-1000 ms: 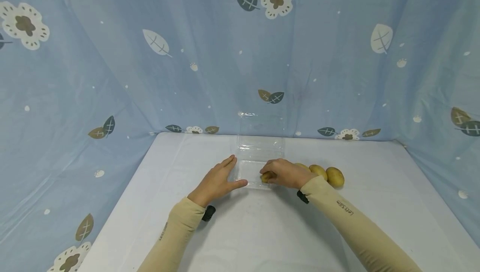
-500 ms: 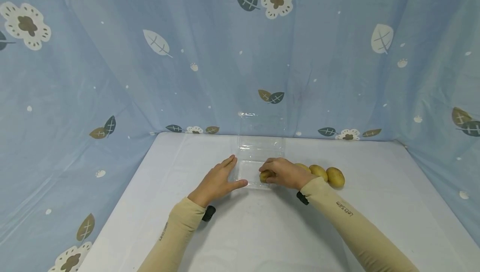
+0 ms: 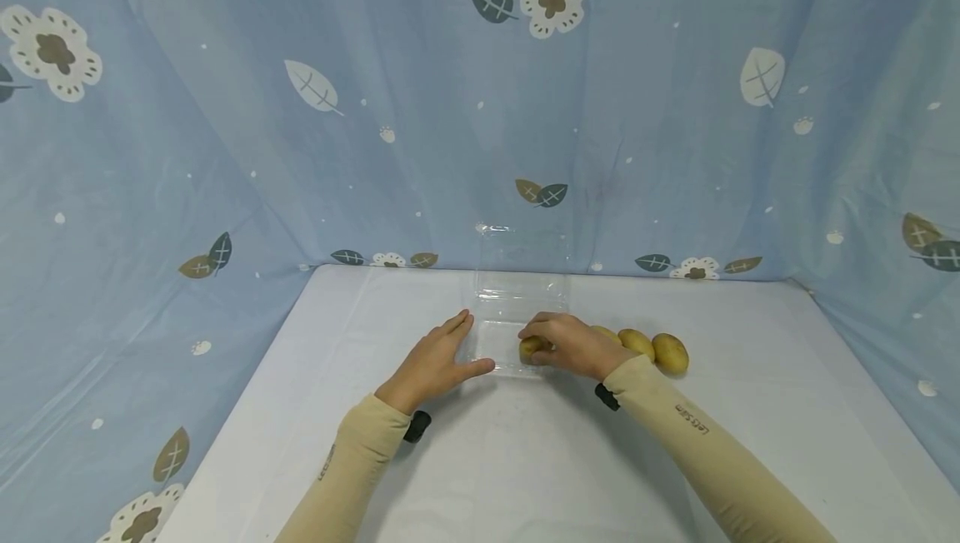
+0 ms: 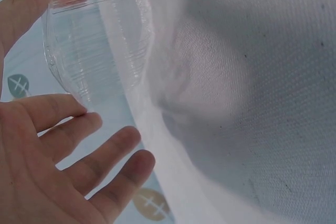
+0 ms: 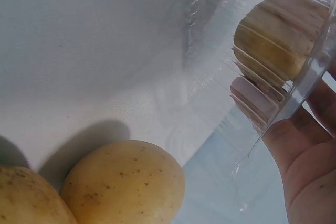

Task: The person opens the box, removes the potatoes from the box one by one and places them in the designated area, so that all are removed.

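Note:
A clear plastic clamshell box (image 3: 495, 337) lies on the white table with its lid raised at the back. My right hand (image 3: 573, 345) reaches over its right wall and grips a potato (image 3: 529, 350) inside, at the right part of the base. Through the ribbed wall in the right wrist view, this potato (image 5: 270, 51) shows with fingers around it. At the box's left side is my left hand (image 3: 433, 364), thumb spread from straight fingers. The left wrist view has the left thumb and fingertips right at the edge of the box (image 4: 89, 45).
Several loose potatoes lie right of the box, among them one potato (image 3: 670, 354) at the row's right end and another potato (image 5: 126, 184) close to the box. The transparent lid (image 3: 523, 258) stands up against the blue patterned curtain (image 3: 420, 151) behind the table (image 3: 525, 460).
The potato in the right hand has turned a little and moved slightly left, with the fingers still on it. The left hand and the box have stayed in place.

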The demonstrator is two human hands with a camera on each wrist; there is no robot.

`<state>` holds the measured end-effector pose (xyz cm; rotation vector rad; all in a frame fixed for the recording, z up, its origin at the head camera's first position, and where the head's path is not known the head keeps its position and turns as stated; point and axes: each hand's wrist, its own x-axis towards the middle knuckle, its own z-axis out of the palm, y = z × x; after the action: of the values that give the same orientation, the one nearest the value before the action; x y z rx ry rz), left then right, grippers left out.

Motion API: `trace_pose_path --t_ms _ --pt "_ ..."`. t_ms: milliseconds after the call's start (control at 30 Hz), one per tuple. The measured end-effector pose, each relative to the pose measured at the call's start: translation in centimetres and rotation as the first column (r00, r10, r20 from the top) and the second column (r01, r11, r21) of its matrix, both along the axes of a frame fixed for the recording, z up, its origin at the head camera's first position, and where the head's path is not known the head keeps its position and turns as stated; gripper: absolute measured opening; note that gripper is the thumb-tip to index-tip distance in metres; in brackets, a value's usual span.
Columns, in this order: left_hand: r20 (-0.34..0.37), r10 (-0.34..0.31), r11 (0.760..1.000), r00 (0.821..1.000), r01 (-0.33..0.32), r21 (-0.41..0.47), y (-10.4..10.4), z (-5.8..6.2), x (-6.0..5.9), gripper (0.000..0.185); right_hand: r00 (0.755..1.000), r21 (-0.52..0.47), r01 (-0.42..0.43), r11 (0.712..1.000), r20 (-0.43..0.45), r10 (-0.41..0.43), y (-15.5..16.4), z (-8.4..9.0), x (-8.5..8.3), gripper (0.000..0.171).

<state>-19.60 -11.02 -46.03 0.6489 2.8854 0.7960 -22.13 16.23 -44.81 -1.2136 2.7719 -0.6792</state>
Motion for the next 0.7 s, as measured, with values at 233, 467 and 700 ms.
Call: trace_pose_path --t_ms 233,467,700 --pt "-0.007 0.000 1.000 1.000 0.000 0.004 0.1 -0.1 0.0 0.096 0.999 -0.007 0.006 1.000 -0.033 -0.007 0.4 0.1 0.4 0.037" --pt "-0.004 0.003 1.000 1.000 -0.003 -0.005 0.1 -0.2 0.0 0.097 0.998 0.002 0.034 0.999 -0.051 -0.034 0.5 0.4 0.8 0.037" --pt "-0.003 0.001 1.000 1.000 -0.002 -0.014 0.1 -0.2 -0.2 0.098 0.997 -0.004 0.046 0.999 -0.063 -0.046 0.8 0.7 1.1 0.038"
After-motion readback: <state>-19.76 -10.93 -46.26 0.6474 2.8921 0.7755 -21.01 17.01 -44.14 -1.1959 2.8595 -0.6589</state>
